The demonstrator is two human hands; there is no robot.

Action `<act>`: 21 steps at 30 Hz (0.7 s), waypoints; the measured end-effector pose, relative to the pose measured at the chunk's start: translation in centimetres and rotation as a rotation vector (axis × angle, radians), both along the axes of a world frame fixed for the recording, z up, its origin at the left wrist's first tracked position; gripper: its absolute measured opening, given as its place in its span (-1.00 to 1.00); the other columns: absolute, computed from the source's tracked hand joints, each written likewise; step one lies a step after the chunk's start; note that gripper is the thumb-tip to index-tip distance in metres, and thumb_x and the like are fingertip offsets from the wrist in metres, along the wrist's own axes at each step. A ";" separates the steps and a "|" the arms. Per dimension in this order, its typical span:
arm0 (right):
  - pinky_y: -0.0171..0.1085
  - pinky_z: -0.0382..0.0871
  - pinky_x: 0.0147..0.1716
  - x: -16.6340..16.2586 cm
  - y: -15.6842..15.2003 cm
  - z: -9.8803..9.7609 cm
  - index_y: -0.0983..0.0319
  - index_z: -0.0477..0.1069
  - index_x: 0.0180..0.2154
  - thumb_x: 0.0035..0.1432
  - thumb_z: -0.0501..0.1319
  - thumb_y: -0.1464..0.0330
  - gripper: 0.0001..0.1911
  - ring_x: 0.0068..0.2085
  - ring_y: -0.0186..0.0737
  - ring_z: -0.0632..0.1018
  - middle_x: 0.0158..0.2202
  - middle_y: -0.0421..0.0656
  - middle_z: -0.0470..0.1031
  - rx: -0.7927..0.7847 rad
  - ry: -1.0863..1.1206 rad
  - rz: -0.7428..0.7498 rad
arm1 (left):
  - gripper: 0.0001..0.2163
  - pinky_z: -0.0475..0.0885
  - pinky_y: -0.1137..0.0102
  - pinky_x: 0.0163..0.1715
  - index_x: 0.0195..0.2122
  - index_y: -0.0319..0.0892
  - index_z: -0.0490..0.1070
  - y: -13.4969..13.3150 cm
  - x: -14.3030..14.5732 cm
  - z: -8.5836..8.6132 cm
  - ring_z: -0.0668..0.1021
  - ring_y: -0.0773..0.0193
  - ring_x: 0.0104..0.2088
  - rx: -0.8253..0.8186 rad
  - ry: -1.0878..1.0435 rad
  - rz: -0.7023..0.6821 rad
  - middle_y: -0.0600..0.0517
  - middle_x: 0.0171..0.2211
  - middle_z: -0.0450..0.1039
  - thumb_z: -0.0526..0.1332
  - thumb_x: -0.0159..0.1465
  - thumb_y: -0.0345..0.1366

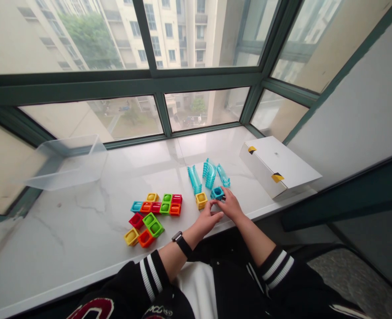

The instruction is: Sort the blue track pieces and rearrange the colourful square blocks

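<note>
My right hand [230,204] has its fingers closed around a blue toy block [217,192] with a round opening. My left hand [207,219] is just beside it, thumb stretched out and apart from the fingers, with nothing visible in its grasp; its fingertips come close to the right hand. Directly ahead of the left hand sits a yellow block [201,200], at the near end of a straight translucent blue track piece [194,179]. Behind the blue block lie a curved blue track piece [209,173] and a shorter blue track piece [223,175].
Left of my hands, several coloured blocks stand in groups, among them a green pair [153,225] and a red block [136,220]. A clear plastic bin [66,170] is at the far left. A white box [278,161] with yellow-black tabs stands right, below the windows.
</note>
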State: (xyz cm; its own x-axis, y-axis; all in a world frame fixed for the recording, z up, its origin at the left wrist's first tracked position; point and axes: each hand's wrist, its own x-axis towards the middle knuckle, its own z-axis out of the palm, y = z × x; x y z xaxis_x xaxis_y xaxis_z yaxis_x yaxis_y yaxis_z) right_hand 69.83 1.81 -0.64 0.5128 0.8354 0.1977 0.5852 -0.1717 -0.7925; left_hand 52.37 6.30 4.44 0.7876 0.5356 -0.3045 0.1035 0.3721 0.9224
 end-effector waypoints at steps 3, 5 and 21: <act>0.06 0.59 0.07 -0.1 0.0 0.0 0.12 0.33 0.30 0.17 0.35 0.26 -0.33 0.11 0.07 0.60 0.21 0.03 0.47 -0.019 -0.012 -0.019 | -0.40 0.57 0.19 -0.10 0.18 -0.08 0.27 0.0 -0.1 0.0 0.58 0.16 -0.09 0.006 0.010 0.017 -0.21 0.33 0.26 0.46 0.17 -0.14; 0.05 0.59 0.05 -0.2 0.1 0.1 0.13 0.32 0.30 0.18 0.35 0.24 -0.34 0.08 0.06 0.61 0.20 0.04 0.48 -0.032 -0.022 -0.024 | -0.41 0.59 0.20 -0.13 0.18 -0.07 0.28 -0.1 -0.2 0.1 0.58 0.17 -0.10 0.004 0.018 0.022 -0.20 0.37 0.21 0.45 0.17 -0.15; 0.04 0.54 0.06 -0.4 0.0 1.2 0.16 0.33 0.27 0.20 0.32 0.22 -0.38 0.08 0.11 0.61 0.18 0.07 0.52 -0.120 -0.135 -0.062 | -0.31 0.59 0.14 0.01 0.26 0.03 0.29 0.2 -0.4 -0.9 0.44 -0.07 0.26 -0.107 0.002 -0.010 -0.16 0.51 -0.05 0.50 0.11 -0.22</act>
State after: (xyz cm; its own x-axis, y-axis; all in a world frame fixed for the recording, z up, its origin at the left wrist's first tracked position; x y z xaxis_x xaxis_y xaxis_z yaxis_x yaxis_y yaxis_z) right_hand 69.47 1.86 0.59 0.5400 0.8246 0.1685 0.6698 -0.2997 -0.6794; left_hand 52.02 6.50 3.54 0.7922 0.4921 -0.3611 0.1098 0.4670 0.8774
